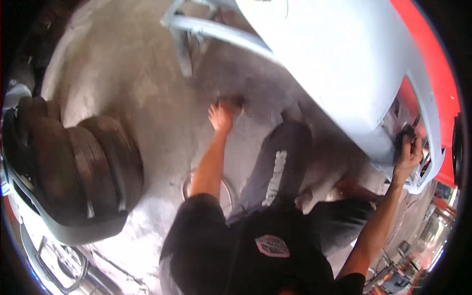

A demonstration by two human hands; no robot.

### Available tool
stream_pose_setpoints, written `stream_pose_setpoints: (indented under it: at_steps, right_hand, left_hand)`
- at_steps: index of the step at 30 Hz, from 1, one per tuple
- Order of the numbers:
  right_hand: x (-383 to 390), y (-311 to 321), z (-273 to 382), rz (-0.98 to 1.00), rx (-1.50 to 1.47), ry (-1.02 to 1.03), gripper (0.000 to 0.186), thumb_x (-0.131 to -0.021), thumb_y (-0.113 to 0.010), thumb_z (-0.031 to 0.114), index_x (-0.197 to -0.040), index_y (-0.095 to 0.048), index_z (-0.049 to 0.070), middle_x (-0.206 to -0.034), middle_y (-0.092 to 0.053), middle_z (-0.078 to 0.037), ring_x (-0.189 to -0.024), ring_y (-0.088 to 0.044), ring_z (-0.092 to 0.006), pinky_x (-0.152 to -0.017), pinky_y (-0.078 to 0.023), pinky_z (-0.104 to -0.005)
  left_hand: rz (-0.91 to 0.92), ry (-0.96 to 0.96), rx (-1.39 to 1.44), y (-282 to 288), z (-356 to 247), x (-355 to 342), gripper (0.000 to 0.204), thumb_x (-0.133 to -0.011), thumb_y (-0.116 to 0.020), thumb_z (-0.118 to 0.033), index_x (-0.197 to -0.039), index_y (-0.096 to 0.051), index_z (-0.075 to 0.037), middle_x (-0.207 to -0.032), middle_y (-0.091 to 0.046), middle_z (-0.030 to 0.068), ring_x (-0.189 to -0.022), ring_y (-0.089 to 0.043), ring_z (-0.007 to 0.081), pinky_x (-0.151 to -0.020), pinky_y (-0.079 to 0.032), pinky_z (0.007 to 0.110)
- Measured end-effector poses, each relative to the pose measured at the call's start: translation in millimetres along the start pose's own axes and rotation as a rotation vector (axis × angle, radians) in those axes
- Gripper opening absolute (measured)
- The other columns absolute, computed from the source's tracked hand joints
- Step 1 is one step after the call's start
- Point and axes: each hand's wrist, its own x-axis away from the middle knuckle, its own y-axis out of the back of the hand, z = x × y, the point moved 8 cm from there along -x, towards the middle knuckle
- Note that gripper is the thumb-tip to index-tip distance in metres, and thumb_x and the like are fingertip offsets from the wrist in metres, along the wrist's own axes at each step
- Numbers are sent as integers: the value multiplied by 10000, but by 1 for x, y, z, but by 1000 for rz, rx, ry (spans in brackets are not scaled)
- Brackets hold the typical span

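A large pale grey car bumper (339,54) slants across the upper right, with an opening near its right end. At that opening my right hand (409,156) is closed on a small black pad (406,133), which appears to touch the bumper's edge. The pad's exact kind is too blurred to tell. My left hand (221,118) reaches out low over the floor, away from the bumper, its fingers apart. Beside its fingertips is a dark brownish patch, too smeared to make out.
A light metal stand (221,32) is under the bumper's far end. Red bodywork (432,44) lies beyond it. Several black tyres (110,157) stand at left, beside a dark-edged car part (93,231). A round hoop (227,194) lies on the floor by my left forearm. Tools (396,275) lie at lower right.
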Motion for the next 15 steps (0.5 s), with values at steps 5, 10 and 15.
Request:
stream_pose_setpoints:
  at_steps: [5,10,15]
  right_hand:
    - [3,-8,14,-19,-22,-41,273,-977,-588,99,-1210,-631,-38,-1044,-646,-46,-927,-588,-133,-847,-455,-244]
    - [2,-6,27,-65,-9,-42,273,-960,-578,89,-1203,-634,-22,-976,-634,-35,-880,-571,-129,-804,-442,-252]
    - [9,-2,19,-31,58,-103,275,-932,-587,72,-1183,-639,-30,-971,-620,-41,-874,-556,-131,-798,-429,-251]
  left_hand:
    - [103,73,155,21,-14,-10,388,-884,-716,-311,-1182,-693,-64,-1260,-609,227,-1236,-565,394,-1010,-465,530]
    - [33,36,824,79,-2,-31,363,-811,-838,-164,-1116,-706,-19,-1123,-706,159,-1023,-682,311,-897,-542,449]
    - [-280,13,1288,332,-10,-67,353,-833,-852,-85,-1104,-662,36,-1095,-721,120,-971,-665,216,-878,-530,364]
